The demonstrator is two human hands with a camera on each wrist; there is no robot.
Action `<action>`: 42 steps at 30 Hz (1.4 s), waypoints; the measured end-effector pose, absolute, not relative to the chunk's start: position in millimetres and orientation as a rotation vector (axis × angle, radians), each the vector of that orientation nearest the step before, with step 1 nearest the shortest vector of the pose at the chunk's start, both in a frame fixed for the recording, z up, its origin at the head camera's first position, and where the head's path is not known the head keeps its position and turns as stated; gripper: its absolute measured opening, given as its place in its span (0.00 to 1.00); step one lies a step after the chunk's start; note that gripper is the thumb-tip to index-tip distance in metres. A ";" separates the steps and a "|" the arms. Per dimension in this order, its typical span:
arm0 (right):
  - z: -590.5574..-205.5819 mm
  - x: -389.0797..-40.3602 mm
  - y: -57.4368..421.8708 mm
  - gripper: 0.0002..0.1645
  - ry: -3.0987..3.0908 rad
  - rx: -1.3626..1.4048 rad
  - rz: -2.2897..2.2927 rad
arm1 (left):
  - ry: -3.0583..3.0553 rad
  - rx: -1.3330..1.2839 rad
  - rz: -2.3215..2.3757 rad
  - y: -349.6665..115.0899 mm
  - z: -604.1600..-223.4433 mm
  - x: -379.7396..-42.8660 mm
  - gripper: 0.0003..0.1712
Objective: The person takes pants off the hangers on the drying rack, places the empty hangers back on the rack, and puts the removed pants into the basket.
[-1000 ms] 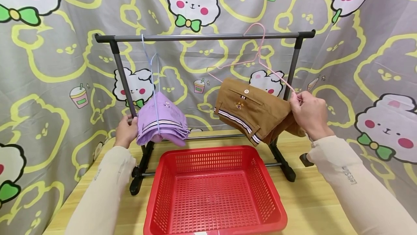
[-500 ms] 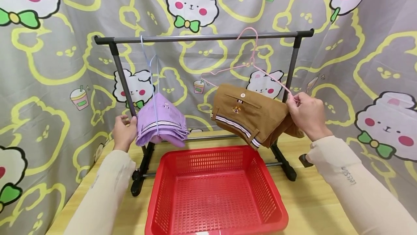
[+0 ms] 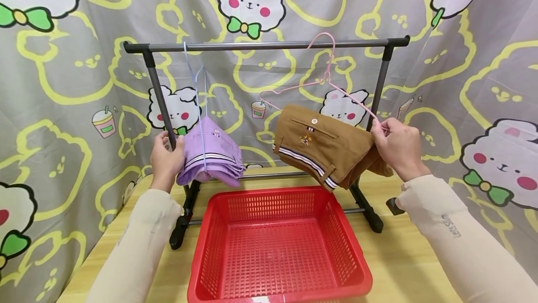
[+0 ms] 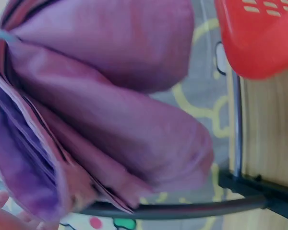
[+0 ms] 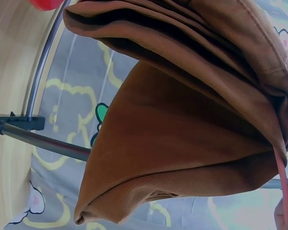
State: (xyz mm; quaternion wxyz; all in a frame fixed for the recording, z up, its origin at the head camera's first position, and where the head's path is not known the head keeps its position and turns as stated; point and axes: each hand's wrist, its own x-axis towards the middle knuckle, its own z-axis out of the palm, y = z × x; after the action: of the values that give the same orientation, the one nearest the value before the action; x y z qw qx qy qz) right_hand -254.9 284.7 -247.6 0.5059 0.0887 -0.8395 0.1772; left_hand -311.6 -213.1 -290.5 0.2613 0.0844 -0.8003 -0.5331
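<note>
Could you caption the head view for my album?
Right hand holding a pink hanger with brown pants at a clothes rack.

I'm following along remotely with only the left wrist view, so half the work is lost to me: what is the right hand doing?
Observer: The right hand pinches one end of the pink hanger.
Operator: I see only a blue bit of the hanger that carries the purple pants. Where does it hang?
Observer: In the head view, its hook sits on the top bar, toward the left end.
</note>
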 end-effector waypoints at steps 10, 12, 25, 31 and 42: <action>-252.5 -255.7 285.8 0.17 -2.020 0.216 0.439 | -2.086 0.131 -1.419 -193.4 -268.5 -292.8 0.36; -253.1 -255.6 286.3 0.17 -2.013 0.219 0.438 | -2.074 0.079 -1.415 -187.9 -263.4 -288.4 0.36; -253.9 -254.8 288.7 0.17 -1.981 0.223 0.440 | -2.048 -0.216 -1.540 -152.8 -238.5 -262.7 0.33; -253.3 -254.4 286.5 0.19 -1.980 0.230 0.465 | -2.106 -0.288 -1.558 -140.0 -239.1 -257.0 0.35; -255.4 -256.2 282.2 0.18 -1.980 0.257 0.490 | -2.190 -0.396 -1.561 -115.7 -245.4 -258.8 0.37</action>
State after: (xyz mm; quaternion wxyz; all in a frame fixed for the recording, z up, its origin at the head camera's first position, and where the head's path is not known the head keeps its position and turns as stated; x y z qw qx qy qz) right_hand -256.2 282.2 -255.4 0.5167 0.1071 -0.8246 0.2039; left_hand -258.8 -115.7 -245.4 0.2103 -0.1423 -0.7876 -0.5614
